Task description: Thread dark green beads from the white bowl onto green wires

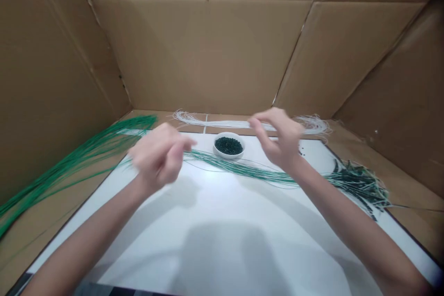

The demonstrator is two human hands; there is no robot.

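My left hand and my right hand are raised over a white board, with the fingers of each curled and drawn together. Whether either pinches a fine strand, I cannot tell. Long green strands fan out at the left, passing just behind my left hand. More green strands cross the board between my hands. Behind them is a white bowl of dark green beads. A loop of white strands lies behind my right hand, and a dark green and white tangle sits at the right.
Cardboard walls enclose the back and both sides of the work area. The white board rests on a brown surface. A few dark beads are scattered on the board near the right tangle.
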